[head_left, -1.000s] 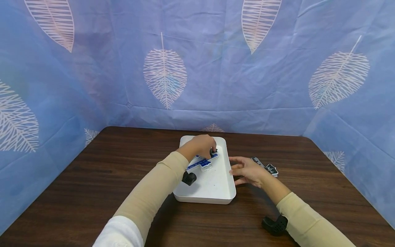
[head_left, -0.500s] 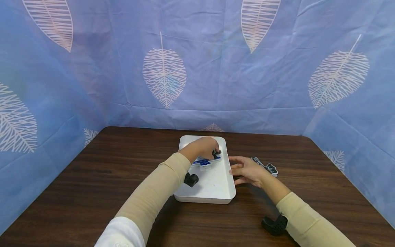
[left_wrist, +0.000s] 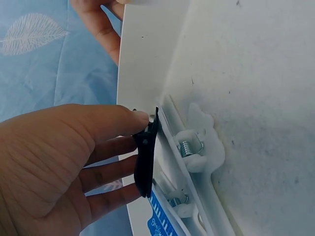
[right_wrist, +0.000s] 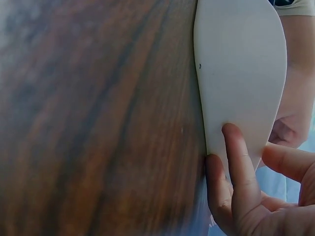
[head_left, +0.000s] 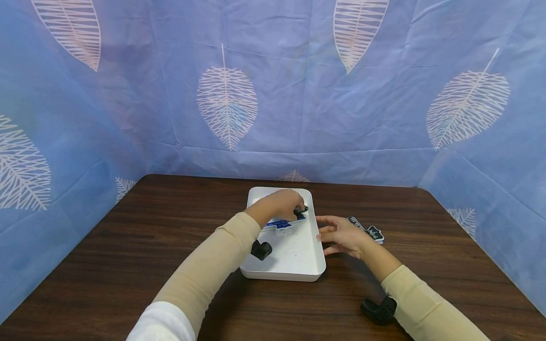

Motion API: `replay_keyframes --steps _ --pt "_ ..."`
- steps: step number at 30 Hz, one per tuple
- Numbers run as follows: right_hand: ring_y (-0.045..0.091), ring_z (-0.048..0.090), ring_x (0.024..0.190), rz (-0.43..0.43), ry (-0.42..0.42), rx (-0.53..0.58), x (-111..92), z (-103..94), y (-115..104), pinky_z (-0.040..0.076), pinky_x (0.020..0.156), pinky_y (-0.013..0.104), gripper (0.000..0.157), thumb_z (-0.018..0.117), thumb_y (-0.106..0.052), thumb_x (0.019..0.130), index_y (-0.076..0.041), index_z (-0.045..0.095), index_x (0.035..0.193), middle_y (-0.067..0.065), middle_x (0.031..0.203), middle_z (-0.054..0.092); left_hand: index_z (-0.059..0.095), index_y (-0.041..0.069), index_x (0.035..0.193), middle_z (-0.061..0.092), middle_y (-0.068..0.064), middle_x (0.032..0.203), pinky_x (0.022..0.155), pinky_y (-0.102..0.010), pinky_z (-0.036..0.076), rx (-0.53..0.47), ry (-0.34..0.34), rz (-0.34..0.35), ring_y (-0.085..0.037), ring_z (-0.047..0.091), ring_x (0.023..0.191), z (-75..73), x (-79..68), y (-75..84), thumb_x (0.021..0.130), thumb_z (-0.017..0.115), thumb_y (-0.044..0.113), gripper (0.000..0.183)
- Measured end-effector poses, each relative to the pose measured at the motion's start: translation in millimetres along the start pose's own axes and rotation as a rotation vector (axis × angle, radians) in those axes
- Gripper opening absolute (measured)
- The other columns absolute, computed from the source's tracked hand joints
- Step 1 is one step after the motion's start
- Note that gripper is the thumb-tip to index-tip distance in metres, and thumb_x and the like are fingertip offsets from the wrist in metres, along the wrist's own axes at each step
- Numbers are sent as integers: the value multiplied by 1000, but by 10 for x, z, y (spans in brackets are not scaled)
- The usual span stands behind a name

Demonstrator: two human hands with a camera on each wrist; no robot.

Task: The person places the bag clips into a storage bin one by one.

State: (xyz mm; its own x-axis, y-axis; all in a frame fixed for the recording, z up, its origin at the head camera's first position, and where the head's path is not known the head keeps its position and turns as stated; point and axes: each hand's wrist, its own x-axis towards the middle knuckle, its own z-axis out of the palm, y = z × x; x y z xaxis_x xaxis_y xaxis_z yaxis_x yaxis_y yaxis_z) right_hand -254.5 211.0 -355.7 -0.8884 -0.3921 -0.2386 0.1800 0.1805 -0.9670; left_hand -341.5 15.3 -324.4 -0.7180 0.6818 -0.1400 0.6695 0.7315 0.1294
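My left hand [head_left: 279,204] reaches into a white tray [head_left: 294,260] and pinches a black spring clip [left_wrist: 144,167] between thumb and fingers, near the tray's right wall. White clips [left_wrist: 189,152] with metal springs stand on edge right beside the black one. Blue lettering and ruler-like marks show on a blue-and-white clip [left_wrist: 160,216]; in the head view my hand partly covers these clips. The right hand [head_left: 341,237] rests its extended fingers [right_wrist: 241,167] against the tray's outer right wall, thumb at the rim.
On the dark wooden table [head_left: 170,227], a black-and-white clip [head_left: 374,233] with lettering lies right of the tray, just behind the right hand. A blue leaf-patterned cloth [head_left: 290,94] encloses the back and sides. A black wrist camera [head_left: 379,311] sits on the right forearm.
The left hand has moved slightly right with the black clip, toward the tray's right wall. The blue-and-white clips in the tray have shifted a little right. The right hand has stayed still.
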Motion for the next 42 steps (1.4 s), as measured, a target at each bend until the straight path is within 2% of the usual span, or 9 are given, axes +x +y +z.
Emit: replay_keyframes --steps 5,15,22,26,34,42 --pt "32 64 99 6 -1 -8 14 -2 1 57 77 47 71 57 6 91 7 18 150 37 131 46 69 12 121 68 2 113 91 -27 49 0 9 31 -11 59 96 -24 -69 -2 90 69 15 31" --pt "36 63 103 -8 -22 -33 18 -15 -3 56 78 49 70 57 3 92 9 18 150 37 132 46 70 9 118 69 1 111 93 -27 48 0 33 104 -11 60 98 -81 -243 -21 89 68 13 29" --pt "34 64 101 -5 -13 -41 2 -8 -13 56 77 49 71 63 -4 92 10 21 148 35 129 48 71 8 114 69 -1 105 89 -26 49 6 65 146 -11 58 89 -117 -371 -42 89 68 14 26" --pt "34 64 101 -10 1 -63 -24 3 -30 57 75 49 70 65 -6 92 11 25 147 34 128 50 73 11 112 69 2 101 85 -27 50 30 87 117 -10 56 86 -111 -459 -56 89 69 17 24" --pt "29 63 98 14 87 -202 -73 -2 -75 59 67 43 56 66 -14 93 11 42 137 28 125 57 75 16 108 70 3 102 80 -30 52 85 152 43 -10 59 87 -78 -656 -106 88 70 22 21" --pt "32 66 97 -38 110 -366 -168 8 -117 58 66 43 47 66 -13 93 9 50 132 24 117 62 77 16 102 67 -2 103 69 -33 55 62 287 -5 -14 59 87 -73 -903 -164 83 75 23 20"
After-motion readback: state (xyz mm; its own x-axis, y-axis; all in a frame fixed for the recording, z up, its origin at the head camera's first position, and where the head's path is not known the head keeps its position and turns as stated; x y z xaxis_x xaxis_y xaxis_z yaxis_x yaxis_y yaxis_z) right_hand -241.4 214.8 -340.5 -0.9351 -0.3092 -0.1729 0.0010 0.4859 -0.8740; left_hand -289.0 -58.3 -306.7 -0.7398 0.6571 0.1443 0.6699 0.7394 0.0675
